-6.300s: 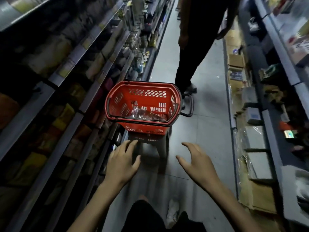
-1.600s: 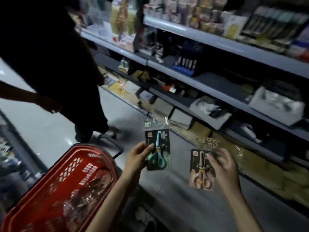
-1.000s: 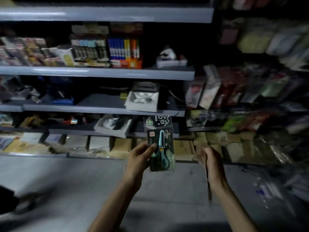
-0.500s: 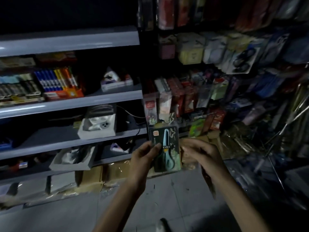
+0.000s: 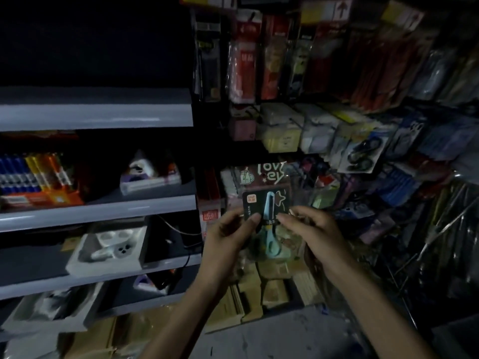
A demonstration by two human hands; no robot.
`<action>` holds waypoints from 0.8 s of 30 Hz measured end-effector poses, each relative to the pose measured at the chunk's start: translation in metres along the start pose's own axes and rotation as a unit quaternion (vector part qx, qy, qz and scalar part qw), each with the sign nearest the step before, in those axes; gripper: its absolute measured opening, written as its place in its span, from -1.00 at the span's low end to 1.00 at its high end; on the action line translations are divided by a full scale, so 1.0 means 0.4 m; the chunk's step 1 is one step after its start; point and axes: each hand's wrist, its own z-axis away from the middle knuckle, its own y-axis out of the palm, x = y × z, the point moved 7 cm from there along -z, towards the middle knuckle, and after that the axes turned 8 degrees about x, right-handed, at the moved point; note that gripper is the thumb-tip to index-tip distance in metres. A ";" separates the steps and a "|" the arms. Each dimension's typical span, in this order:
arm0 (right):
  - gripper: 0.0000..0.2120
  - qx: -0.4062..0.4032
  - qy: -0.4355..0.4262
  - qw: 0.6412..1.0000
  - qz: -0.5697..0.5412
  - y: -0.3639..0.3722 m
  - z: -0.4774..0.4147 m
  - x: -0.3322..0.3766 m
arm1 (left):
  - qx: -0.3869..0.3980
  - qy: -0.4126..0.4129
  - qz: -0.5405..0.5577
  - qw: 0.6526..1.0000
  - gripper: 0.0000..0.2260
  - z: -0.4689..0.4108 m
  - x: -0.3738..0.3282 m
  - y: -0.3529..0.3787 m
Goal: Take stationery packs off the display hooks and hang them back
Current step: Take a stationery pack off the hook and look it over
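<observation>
1. My left hand pinches the scissors pack by its left edge, thumb on the front. My right hand curls in from the other side, fingertips pinching the right edge. The pack is upright in the air in front of me, printed header on top, touching nothing but my fingers.
2. A second and a half ago I stood by a red basket with one pack in each hand. Since then I have turned to face the hanging display, and both hands have closed on the teal pack. I cannot tell whether the other pack is still tucked under my right hand. I judge that the taking-off is done and the hanging-back is about to begin.
3. Below my hands lie the floor and low cardboard boxes at the foot of the display, well under my reach path.
4. To the left, the grey shelves push their front edges out towards me, with open air between them and my left arm.
5. Farthest off, the hanging packs crowd and overlap. The hooks are hard to make out in the dark. Room looks tight there, so the header will probably have to slip in between neighbouring packs.
</observation>
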 end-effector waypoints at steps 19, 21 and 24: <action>-0.72 0.041 -0.266 0.963 0.029 -0.248 -0.317 0.487 | -0.042 0.223 -0.185 0.956 -0.92 -0.386 -0.601 0.167; -0.75 0.027 -0.294 0.955 0.010 -0.294 -0.346 0.549 | -0.052 0.247 -0.201 0.946 -0.91 -0.417 -0.654 0.206; -0.82 0.043 -0.309 0.950 -0.033 -0.340 -0.387 0.609 | -0.063 0.275 -0.214 0.935 -0.86 -0.452 -0.724 0.256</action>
